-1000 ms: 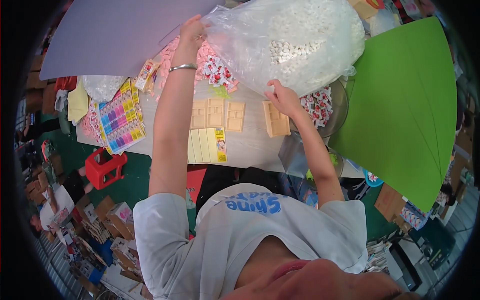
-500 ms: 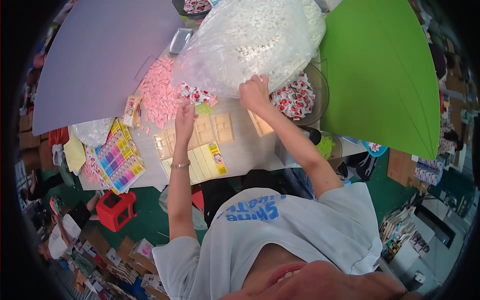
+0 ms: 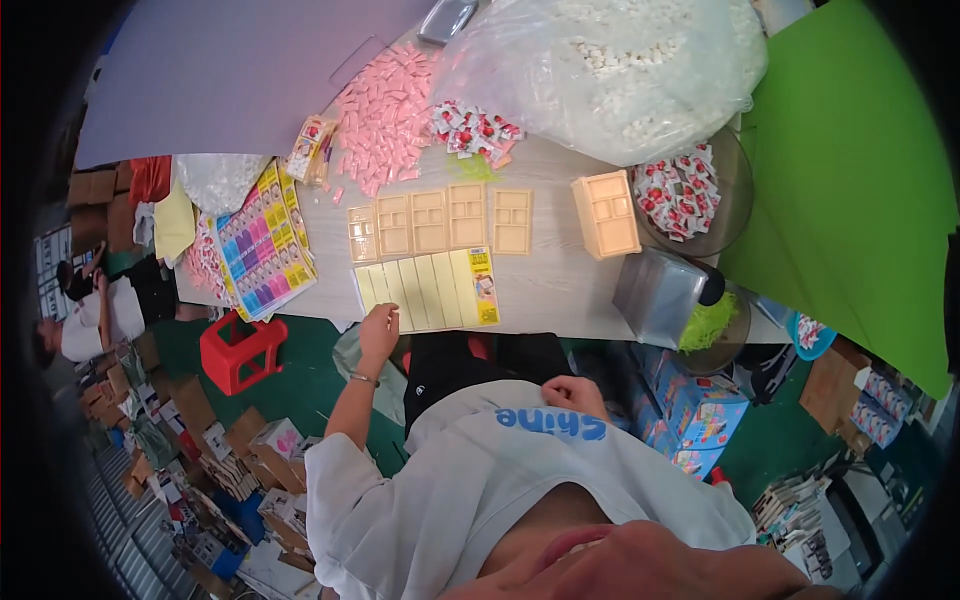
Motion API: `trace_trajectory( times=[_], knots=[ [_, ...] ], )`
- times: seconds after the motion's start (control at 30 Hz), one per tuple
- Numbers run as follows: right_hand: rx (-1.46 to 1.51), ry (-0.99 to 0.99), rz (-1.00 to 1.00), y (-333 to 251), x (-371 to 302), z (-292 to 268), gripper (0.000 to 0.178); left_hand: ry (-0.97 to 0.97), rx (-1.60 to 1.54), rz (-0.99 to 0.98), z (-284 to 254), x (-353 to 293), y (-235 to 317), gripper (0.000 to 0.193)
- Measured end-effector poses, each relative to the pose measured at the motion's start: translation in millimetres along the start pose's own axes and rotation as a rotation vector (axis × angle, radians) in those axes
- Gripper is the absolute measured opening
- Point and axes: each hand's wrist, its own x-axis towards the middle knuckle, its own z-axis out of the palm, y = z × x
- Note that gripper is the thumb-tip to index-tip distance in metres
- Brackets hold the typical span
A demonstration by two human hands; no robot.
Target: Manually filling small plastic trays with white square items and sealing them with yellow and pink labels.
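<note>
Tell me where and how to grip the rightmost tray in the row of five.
Probably by the long right rim of that beige tray, coming from the right: it lies flat, with bare tabletop on that side and the neighbouring tray close on its left.

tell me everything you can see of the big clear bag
The bag looks like crumpled plastic, bulging with small white pieces. It lies at the far side of the table, cut off by the picture's top edge. It partly overlaps the bowl in view; contact is unclear. Nobody is seen touching it.

The trays (image 3: pixel 429 224) look smooth plastic, the bag (image 3: pixel 600 95) glossy.
</note>
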Motion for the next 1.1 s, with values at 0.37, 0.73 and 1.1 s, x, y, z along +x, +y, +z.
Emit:
trace_trajectory(
  times=[0.37,0.73,1.1],
  knots=[
    [0.448,0.27,0.563,274.1,133.6,203.4,0.027,-0.312,0.338,1.037,48.8,109.1,-186.3,0.062],
    [0.619,0.429,0.219,500.6,339.5,343.2,0.029,-0.275,0.365,1.212,126.8,143.8,-247.4,0.053],
    [0.54,0.385,0.204,522.0,341.9,349.8,0.029,-0.477,0.409,1.105,143.4,81.2,-245.6,0.065]
  ],
)
